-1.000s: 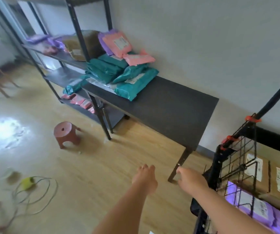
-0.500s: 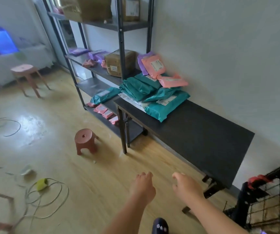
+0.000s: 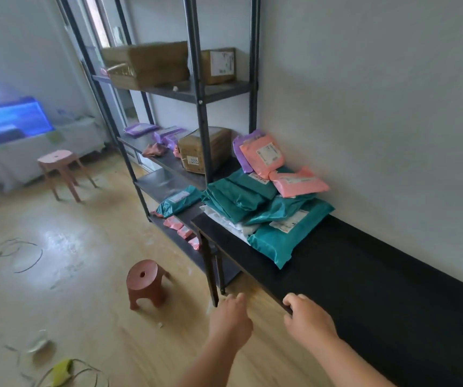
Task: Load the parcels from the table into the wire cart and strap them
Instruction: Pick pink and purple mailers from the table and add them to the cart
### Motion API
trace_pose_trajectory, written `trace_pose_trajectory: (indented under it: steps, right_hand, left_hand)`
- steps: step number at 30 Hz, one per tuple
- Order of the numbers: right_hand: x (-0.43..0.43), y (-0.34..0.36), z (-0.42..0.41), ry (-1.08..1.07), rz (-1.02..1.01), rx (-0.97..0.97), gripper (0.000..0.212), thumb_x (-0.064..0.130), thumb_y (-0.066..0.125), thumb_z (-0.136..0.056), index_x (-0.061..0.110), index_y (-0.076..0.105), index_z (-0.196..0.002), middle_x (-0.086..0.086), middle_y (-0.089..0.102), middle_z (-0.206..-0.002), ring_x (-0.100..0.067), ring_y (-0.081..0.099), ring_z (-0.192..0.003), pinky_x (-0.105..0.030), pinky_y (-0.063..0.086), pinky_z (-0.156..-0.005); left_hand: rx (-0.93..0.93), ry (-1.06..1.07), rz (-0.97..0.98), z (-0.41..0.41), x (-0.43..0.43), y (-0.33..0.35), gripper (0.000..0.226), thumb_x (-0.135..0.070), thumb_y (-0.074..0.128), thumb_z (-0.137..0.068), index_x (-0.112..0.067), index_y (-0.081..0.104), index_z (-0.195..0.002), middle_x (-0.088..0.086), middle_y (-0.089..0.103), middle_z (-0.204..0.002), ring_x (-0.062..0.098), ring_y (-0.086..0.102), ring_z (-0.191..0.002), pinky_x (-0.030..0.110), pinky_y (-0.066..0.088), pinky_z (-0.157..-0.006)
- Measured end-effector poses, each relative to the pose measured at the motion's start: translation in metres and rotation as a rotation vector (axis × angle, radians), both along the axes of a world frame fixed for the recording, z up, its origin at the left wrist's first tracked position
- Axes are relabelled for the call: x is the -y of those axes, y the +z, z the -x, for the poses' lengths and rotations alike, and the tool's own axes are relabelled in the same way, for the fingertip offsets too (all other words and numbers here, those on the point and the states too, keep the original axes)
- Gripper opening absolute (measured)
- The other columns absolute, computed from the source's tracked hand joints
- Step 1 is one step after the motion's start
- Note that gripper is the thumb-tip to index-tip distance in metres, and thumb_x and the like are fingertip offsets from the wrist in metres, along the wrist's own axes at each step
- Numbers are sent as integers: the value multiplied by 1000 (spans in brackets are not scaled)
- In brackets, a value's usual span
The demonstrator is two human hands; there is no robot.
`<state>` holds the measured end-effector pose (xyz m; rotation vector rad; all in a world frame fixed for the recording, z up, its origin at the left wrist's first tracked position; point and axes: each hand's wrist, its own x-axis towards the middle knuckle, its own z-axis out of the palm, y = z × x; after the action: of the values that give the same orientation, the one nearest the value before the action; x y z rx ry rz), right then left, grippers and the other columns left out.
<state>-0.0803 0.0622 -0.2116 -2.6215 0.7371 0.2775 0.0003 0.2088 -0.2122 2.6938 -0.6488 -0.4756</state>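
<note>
A heap of soft parcels lies at the far end of the black table (image 3: 364, 277) against the wall: several teal bags (image 3: 283, 233), two pink ones (image 3: 297, 182), a purple one (image 3: 240, 149) and a white one (image 3: 226, 220). My left hand (image 3: 231, 321) hangs over the floor just off the table's front edge, fingers loosely curled, holding nothing. My right hand (image 3: 307, 317) is over the table's front edge, also loosely curled and empty. The wire cart is out of view.
A dark metal shelf rack (image 3: 196, 90) with boxes and bags stands left of the table. A low red-brown stool (image 3: 146, 283) sits on the wooden floor near the table leg, a taller pink stool (image 3: 57, 169) further back. Cables (image 3: 20, 255) lie on the floor at left.
My view has swung left and up, away from the wire cart, which has left the frame. Both hands have come closer to the table's front edge, still empty.
</note>
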Motion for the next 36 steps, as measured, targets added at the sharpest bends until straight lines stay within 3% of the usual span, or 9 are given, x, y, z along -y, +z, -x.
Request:
trace_pose_trajectory:
  steps: [7, 14, 19, 27, 32, 36]
  right_hand:
    - [80, 20, -77, -85, 0, 115, 27, 34, 54, -96, 35, 55, -123, 16, 58, -112, -2, 58, -94, -22, 52, -78]
    - [129, 38, -139, -158, -53, 243, 16, 28, 49, -97, 33, 62, -104, 18, 61, -83, 0, 58, -70, -20, 48, -56]
    - [152, 61, -185, -176, -127, 354, 16, 25, 50, -97, 31, 63, -106, 20, 61, -88, 1, 59, -75, -20, 46, -57]
    - [170, 73, -251, -242, -278, 445, 21, 20, 55, -96, 22, 63, -116, 9, 66, -111, -8, 62, -93, -24, 52, -78]
    - [179, 73, -299, -293, -295, 440, 24, 18, 54, -96, 20, 59, -119, 5, 64, -115, -11, 59, -97, -22, 44, -78]
    - [184, 71, -340, -369, -276, 423, 13, 17, 53, -95, 30, 53, -98, 6, 60, -104, -9, 53, -85, -24, 39, -72]
  left_hand:
    - [158, -20, 77, -76, 90, 31, 42, -14, 45, -87, -27, 54, -126, -5, 59, -120, 18, 54, -112, 32, 47, -87]
    - [207, 94, 175, -141, 126, 51, 39, -13, 48, -89, -27, 58, -124, -8, 59, -121, 15, 54, -112, 29, 48, -86]
    - [226, 176, 240, -193, 147, 77, 42, -13, 48, -92, -27, 55, -131, -8, 56, -127, 14, 52, -118, 28, 48, -85]
    - [272, 97, 191, -264, 181, 90, 43, -11, 46, -89, -25, 52, -129, -5, 53, -123, 18, 50, -115, 31, 49, -78]
    - [279, 58, 222, -320, 207, 98, 44, -13, 52, -84, -23, 50, -126, -4, 48, -124, 18, 46, -117, 30, 49, -77]
    - [317, 58, 279, -368, 225, 104, 51, -18, 57, -85, -25, 45, -135, -3, 46, -132, 19, 43, -117, 31, 45, -90]
